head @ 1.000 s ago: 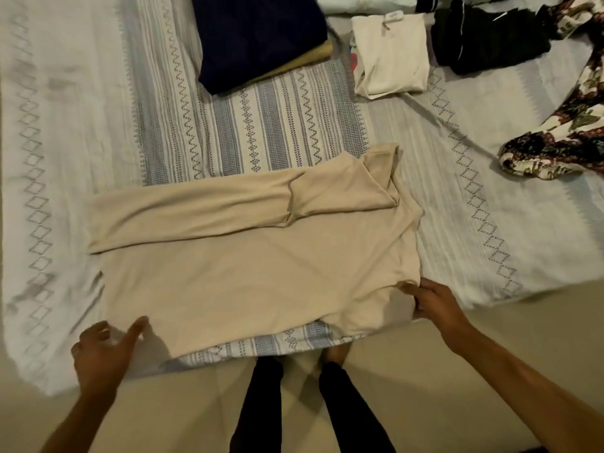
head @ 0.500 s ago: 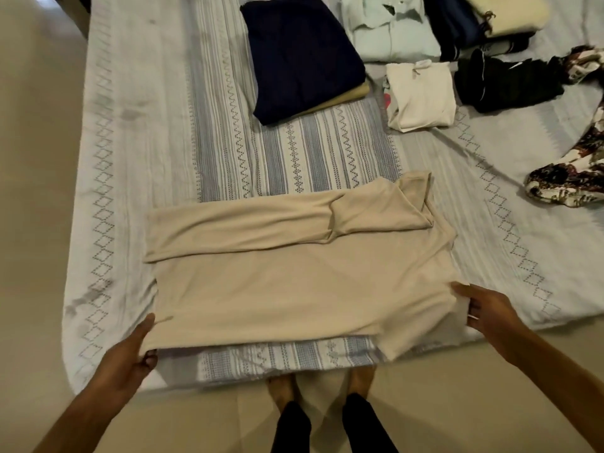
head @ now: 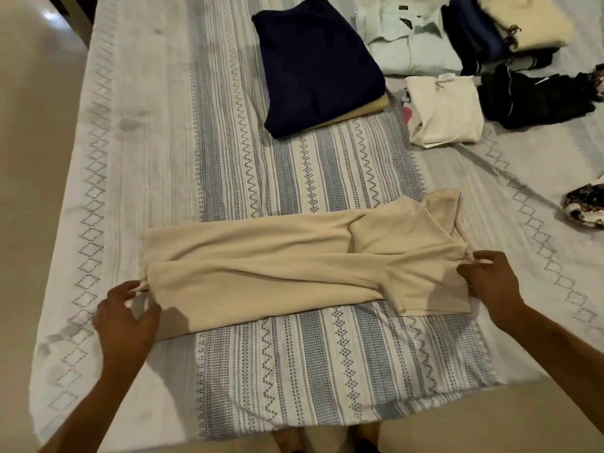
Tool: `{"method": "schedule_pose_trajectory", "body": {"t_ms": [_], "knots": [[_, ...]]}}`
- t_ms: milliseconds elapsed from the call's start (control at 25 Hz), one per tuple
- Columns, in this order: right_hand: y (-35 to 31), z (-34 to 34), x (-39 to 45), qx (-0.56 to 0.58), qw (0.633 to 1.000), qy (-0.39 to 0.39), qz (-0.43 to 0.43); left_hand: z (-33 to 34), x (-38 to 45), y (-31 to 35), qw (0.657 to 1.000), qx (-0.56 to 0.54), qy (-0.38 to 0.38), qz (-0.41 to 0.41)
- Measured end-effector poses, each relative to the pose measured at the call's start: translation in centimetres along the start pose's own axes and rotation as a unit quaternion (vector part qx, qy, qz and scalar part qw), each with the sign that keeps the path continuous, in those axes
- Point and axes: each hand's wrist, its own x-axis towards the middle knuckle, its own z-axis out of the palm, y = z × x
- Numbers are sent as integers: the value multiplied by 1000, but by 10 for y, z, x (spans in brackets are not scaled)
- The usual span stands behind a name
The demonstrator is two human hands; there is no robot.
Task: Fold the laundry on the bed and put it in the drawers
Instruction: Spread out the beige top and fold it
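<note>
A beige shirt (head: pixel 294 273), its near edge now folded up into a narrow band, is lying at the bed's (head: pixel 137 132) six o'clock, left hand (head: pixel 127 317) and right hand (head: pixel 490 282) pinching its ends, folded piles waiting at one o'clock.

No readable text anywhere — dark collar tag on pale shirt (head: pixel 408 44) too blurred.

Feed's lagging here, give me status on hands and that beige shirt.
Left hand pinching hem end, right hand pinching collar end. Beige shirt folded lengthwise, flat on bed. Nothing in the way.
</note>
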Motion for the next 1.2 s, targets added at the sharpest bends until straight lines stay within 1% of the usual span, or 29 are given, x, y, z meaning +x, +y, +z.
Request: {"method": "schedule_pose_trajectory", "body": {"t_ms": [40, 80, 160, 240, 280, 320, 360, 400, 440, 480, 520, 560, 600, 640, 680, 720, 800, 840, 960, 1000, 1040, 1080, 1120, 1200], "knots": [[-1, 0, -2, -60, 997, 2, -43, -4, -1, 1, 994, 60, -10, 91], [-1, 1, 0, -118, 989, 6, -94, -5, -1, 6, 983, 97, -27, 153], [-5, -1, 4, -207, 960, -1, -188, -2, -7, 26, 962, 138, -61, 226], [-18, -7, 1, -256, 934, -5, -248, 15, -22, 51, 930, 172, -96, 311], [-23, -9, 3, -285, 915, -5, -285, 28, -30, 62, 909, 184, -115, 357], [-25, -11, 8, -324, 887, -9, -328, 42, -37, 74, 889, 191, -129, 396], [-28, -12, 11, -362, 856, -27, -369, 56, -42, 86, 872, 196, -136, 428], [-30, -13, 15, -379, 836, -55, -392, 72, -47, 99, 859, 199, -139, 450], [-33, -14, 18, -370, 839, -75, -393, 86, -51, 115, 852, 200, -140, 463], [-34, -13, 21, -340, 859, -80, -374, 100, -54, 131, 847, 199, -139, 474], [-36, -14, 22, -296, 890, -82, -338, 113, -58, 146, 839, 200, -138, 487], [-39, -17, 22, -240, 922, -95, -289, 126, -61, 159, 828, 201, -138, 505], [-41, -20, 21, -184, 947, -119, -237, 138, -65, 172, 814, 205, -135, 527], [-42, -21, 20, -135, 960, -141, -200, 149, -67, 182, 800, 214, -128, 546], [-41, -20, 19, -127, 965, -130, -191, 157, -67, 190, 789, 220, -116, 562], [-41, -19, 16, -138, 966, -88, -200, 163, -68, 198, 783, 220, -101, 573], [-36, -17, 12, -160, 966, 24, -203, 175, -71, 208, 770, 216, -78, 596], [-36, -15, 6, -159, 970, 30, -181, 180, -75, 212, 762, 216, -74, 605], [-38, -8, -14, -159, 978, -117, -71, 194, -89, 224, 742, 210, -77, 631], [-38, -6, -13, -135, 981, -131, -44, 199, -94, 228, 739, 207, -78, 637], [-38, -5, -11, -105, 985, -133, -26, 203, -97, 232, 741, 200, -77, 636], [-36, -4, -6, -68, 988, -139, -6, 206, -100, 238, 753, 185, -75, 627], [-37, -3, -2, -24, 987, -156, 13, 208, -101, 246, 775, 164, -78, 605], [-39, -7, 6, 71, 979, -190, 28, 207, -101, 262, 840, 104, -116, 520]]}}
